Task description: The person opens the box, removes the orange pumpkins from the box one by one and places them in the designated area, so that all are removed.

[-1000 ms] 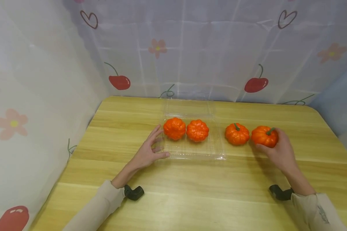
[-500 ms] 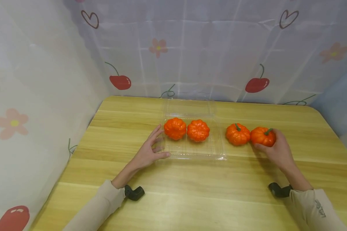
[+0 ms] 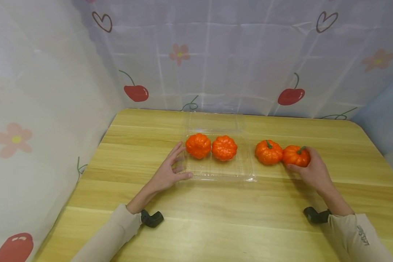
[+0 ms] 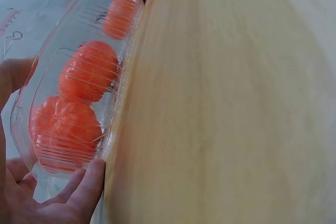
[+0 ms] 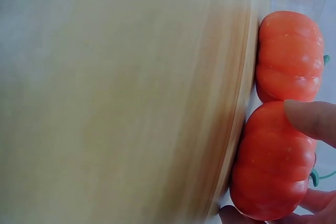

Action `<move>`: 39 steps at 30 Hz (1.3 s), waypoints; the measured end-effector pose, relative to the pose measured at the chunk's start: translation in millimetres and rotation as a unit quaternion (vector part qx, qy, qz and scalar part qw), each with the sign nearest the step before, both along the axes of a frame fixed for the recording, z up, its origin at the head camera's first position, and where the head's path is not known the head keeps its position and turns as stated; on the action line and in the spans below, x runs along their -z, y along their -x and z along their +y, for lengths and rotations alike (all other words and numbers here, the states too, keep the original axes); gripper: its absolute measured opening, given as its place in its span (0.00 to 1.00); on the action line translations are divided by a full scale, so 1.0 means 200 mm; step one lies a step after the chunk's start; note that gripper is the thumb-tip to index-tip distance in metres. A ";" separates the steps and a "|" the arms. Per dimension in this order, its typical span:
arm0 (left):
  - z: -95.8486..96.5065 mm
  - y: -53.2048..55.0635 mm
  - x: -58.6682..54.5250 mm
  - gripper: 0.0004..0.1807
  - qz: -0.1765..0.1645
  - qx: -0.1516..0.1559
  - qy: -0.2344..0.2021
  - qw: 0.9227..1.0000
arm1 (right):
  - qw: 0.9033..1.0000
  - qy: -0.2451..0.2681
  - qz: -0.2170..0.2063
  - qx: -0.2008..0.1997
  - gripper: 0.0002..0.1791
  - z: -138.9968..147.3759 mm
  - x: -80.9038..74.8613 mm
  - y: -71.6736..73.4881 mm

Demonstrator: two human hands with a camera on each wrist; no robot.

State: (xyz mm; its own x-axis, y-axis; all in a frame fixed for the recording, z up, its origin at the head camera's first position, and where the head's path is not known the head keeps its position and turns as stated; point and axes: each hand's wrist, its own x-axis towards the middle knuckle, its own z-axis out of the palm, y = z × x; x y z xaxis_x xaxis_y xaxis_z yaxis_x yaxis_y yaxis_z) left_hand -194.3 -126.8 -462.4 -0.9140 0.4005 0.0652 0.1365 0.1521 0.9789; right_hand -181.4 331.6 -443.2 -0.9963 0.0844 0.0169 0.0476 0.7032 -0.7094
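Miniature orange pumpkin (image 3: 294, 155), one: gripped by the right hand (image 3: 316, 173), thumb at the near side, fingers around the right and far side. Appears to sit on the table (image 3: 232, 218), pale wood-grain. Handling, as judged: probably imitation, light and stiff, its glossy skin slightly slippery; best taken across the widest ribs, thumb opposing fingers, rather than by the slim green stem (image 3: 302, 149). Squat, lobed, smooth.

Second stemmed pumpkin (image 3: 268, 154), one: left of the right hand, held by neither hand, touching the gripped piece. Same squat, ribbed form.

Left hand (image 3: 165, 173): fingers spread and extended, thumb apart, lying against the clamshell's left end; clasps no pumpkin.

Clear plastic clamshell (image 3: 222, 178): between the hands, nearer the left. Thin transparent walls, finely ridged, with a flanged rim. Likely very light, flexible, easily dented or slid; best steadied at a corner or rim.

Pumpkins in the clamshell, two: left piece (image 3: 198, 146) beside the left fingertips, right piece (image 3: 224, 148) just beyond it. Deeply lobed, shiny; no stem shows on top.

Clamshell lid (image 3: 214, 122): beyond both hands, laid back, clear, hard to make out.

Fabric backdrop (image 3: 232, 47): farthest from the hands; creased, pale, printed with cherries, hearts and flowers.
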 end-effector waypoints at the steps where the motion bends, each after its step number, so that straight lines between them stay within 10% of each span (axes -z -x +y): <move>1: 0.00 0.00 0.00 0.51 0.000 -0.001 0.002 1.000 | 1.000 -0.003 -0.001 -0.002 0.48 0.00 0.00 0.00; 19: 0.01 0.00 0.00 0.52 0.003 -0.009 0.014 1.000 | 1.000 -0.016 0.013 -0.021 0.52 0.01 -0.04 -0.01; 39: 0.00 0.00 0.01 0.51 0.004 -0.001 0.009 1.000 | 0.994 -0.005 0.099 -0.050 0.42 -0.19 -0.25 -0.12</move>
State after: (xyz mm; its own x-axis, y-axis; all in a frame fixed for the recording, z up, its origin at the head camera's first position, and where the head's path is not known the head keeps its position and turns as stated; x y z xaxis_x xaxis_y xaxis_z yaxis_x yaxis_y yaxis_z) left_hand -194.9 -126.8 -463.7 -0.9139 0.4007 0.0647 0.1434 0.1697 0.9750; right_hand -157.8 294.4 -392.9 -0.9767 -0.0161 0.2140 -0.1629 0.7047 -0.6906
